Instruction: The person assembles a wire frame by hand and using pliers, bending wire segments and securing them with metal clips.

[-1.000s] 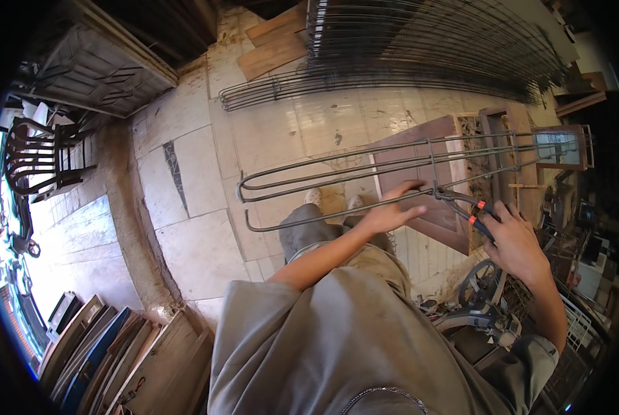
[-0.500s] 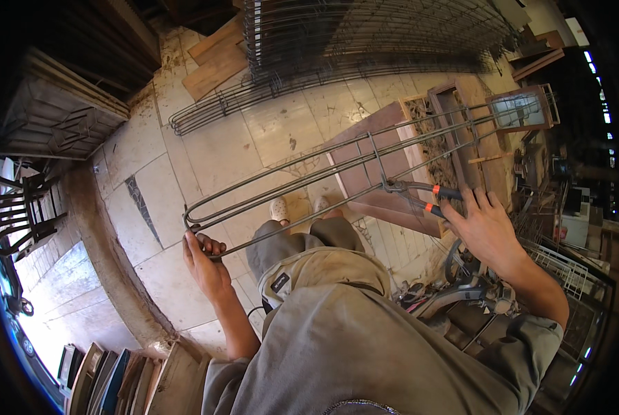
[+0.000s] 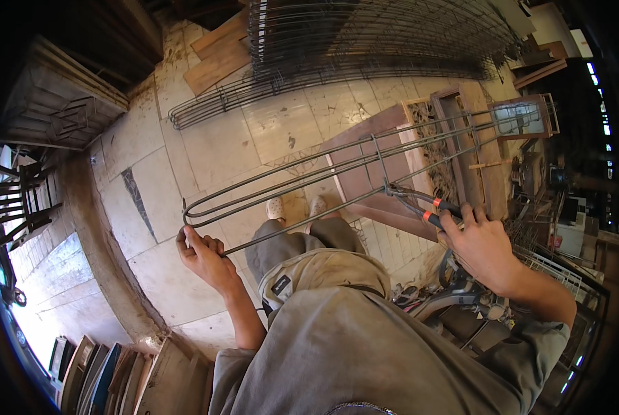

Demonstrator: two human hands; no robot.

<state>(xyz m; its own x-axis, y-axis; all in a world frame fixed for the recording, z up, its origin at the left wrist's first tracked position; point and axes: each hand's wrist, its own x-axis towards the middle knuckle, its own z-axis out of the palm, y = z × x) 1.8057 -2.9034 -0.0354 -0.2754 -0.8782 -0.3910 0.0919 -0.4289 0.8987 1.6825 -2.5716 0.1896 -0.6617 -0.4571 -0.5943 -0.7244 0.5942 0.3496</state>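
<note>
A long cage of thin steel reinforcing bars (image 3: 288,185), with rounded bends at its left end, stretches across in front of me. My left hand (image 3: 209,261) is closed around the near bar's end at the left. In my right hand (image 3: 486,250) are end-cutting pincers (image 3: 412,199) with black handles and orange bands. Its fingers curl over the handles. The pincers' jaws meet the near bar beside a square stirrup (image 3: 380,158). Whether they grip a tie wire there is too small to tell.
More steel cages (image 3: 365,41) are stacked at the far side, one lying on the tiled floor. Under the held cage are brown wooden panels (image 3: 371,166). A framed glass piece (image 3: 520,119) lies at its right end. Metal clutter (image 3: 461,294) stands near my right side.
My right hand and the pincers' handles have moved slightly toward me, and its stretched fingers now curl over the handles. My left hand has shifted its hold slightly on the bar's end.
</note>
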